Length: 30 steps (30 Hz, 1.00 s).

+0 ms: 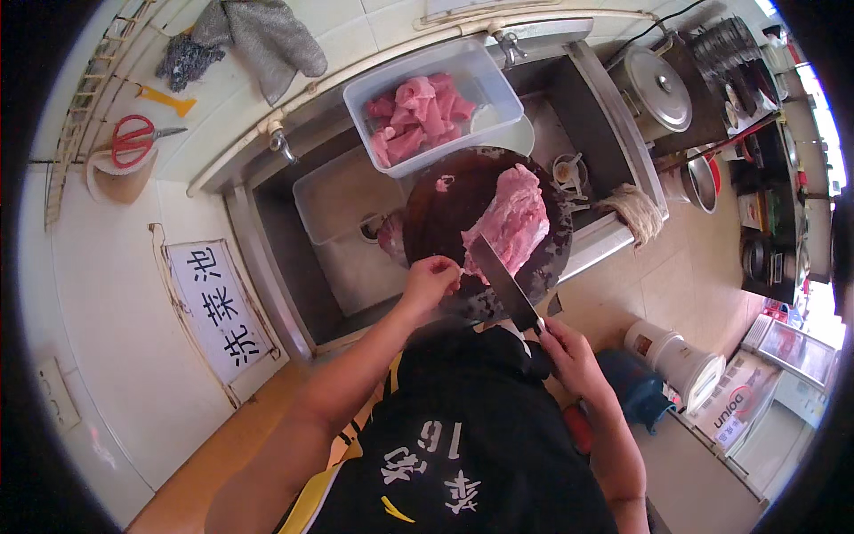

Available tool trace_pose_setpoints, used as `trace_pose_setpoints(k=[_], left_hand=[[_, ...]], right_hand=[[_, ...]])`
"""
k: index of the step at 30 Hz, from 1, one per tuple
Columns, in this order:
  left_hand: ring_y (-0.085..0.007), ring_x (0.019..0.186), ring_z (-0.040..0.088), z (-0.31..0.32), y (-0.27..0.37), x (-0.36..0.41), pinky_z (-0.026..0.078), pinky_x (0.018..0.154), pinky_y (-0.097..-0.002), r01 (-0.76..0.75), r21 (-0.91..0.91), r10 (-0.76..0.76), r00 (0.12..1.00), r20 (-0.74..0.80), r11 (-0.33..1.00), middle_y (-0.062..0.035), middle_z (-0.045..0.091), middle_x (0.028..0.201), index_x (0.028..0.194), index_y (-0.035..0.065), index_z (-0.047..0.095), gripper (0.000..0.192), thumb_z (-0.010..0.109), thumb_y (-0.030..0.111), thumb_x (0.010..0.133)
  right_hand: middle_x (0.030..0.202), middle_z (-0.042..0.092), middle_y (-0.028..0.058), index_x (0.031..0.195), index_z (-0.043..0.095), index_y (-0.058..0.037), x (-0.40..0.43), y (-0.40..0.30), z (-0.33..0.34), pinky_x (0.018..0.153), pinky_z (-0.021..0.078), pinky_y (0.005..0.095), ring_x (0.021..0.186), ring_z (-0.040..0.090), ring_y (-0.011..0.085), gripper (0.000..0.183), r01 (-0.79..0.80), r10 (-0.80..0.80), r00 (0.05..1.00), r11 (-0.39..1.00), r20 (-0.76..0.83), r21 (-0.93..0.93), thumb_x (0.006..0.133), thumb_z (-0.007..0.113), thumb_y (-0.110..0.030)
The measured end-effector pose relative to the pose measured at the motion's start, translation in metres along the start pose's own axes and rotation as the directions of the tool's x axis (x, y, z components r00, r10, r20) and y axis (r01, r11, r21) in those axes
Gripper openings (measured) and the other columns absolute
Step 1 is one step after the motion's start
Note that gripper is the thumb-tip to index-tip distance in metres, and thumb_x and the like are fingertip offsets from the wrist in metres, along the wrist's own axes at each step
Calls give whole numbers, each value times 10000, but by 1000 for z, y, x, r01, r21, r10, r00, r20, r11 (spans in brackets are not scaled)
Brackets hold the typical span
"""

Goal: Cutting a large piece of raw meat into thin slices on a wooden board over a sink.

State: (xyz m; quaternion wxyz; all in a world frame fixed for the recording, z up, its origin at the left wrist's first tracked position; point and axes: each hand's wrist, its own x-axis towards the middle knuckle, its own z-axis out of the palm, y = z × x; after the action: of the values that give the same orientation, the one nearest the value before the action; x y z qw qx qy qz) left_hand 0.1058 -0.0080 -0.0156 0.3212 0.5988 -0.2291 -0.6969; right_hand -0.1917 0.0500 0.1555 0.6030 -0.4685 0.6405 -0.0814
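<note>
A large piece of raw meat (510, 217) lies on a round, dark chopping board (440, 213). In my right hand (567, 350) is the handle of a broad kitchen knife (504, 284), its blade slanting up and left onto the near end of the meat. My left hand (432, 284) is at the board's near left edge, thumb and fingers pinching a thin pale strip of meat (465, 272) beside the blade. A small meat scrap (444, 182) rests near the board's far side. Beyond the board, a clear plastic tub (497, 87) holds several cut pieces of raw meat (427, 113).
The board sits over a steel double sink (240, 213) with two taps (281, 145), (510, 48). Another chunk of meat (392, 237) shows at the board's left. A rag (634, 210) drapes over the sink's right rim. Red-handled scissors (133, 140) hang on the left wall.
</note>
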Motion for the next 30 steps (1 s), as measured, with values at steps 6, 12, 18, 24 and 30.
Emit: trace_pose_setpoints(k=[6,12,18,24,30], left_hand=[[-144,764,697,2,-6,1,545,678,-299,-12,-17,12,1000,-9,1000,-42,742,868,1070,30,761,144,747,152,994],[-130,748,688,-3,-12,0,537,665,-296,-31,-5,30,997,-66,1000,-49,739,854,1041,-5,761,161,724,145,994],[-140,778,743,-16,-11,-3,576,667,-299,-84,96,83,996,19,992,-49,752,864,1068,-5,745,189,749,173,1006],[-149,783,765,10,-6,-9,595,654,-287,17,24,-16,999,-50,1000,-65,763,881,1070,-7,736,212,788,183,994],[-172,768,740,37,-23,-7,588,671,-287,-34,-224,0,989,-149,974,-71,739,893,981,20,720,222,873,178,950]], right_hand=[[1098,758,289,1425,667,-41,41,-25,22,907,573,468,1019,762,435,365,133,-136,990,984,-23,-120,1110,619,-219],[1108,771,270,1448,668,-55,21,2,17,898,578,488,1026,772,442,393,138,-143,990,961,-5,-238,1106,639,-246],[953,745,147,1427,677,-20,-10,21,2,784,556,389,836,683,184,363,87,-89,995,994,-42,-59,1131,620,-223],[855,651,79,1452,664,-26,5,4,-2,750,508,322,809,571,115,361,15,-14,999,1000,-37,4,1124,617,-169],[892,596,-26,1446,655,-3,11,13,6,706,458,281,800,538,82,363,133,-132,990,991,-51,23,1139,595,-186]])
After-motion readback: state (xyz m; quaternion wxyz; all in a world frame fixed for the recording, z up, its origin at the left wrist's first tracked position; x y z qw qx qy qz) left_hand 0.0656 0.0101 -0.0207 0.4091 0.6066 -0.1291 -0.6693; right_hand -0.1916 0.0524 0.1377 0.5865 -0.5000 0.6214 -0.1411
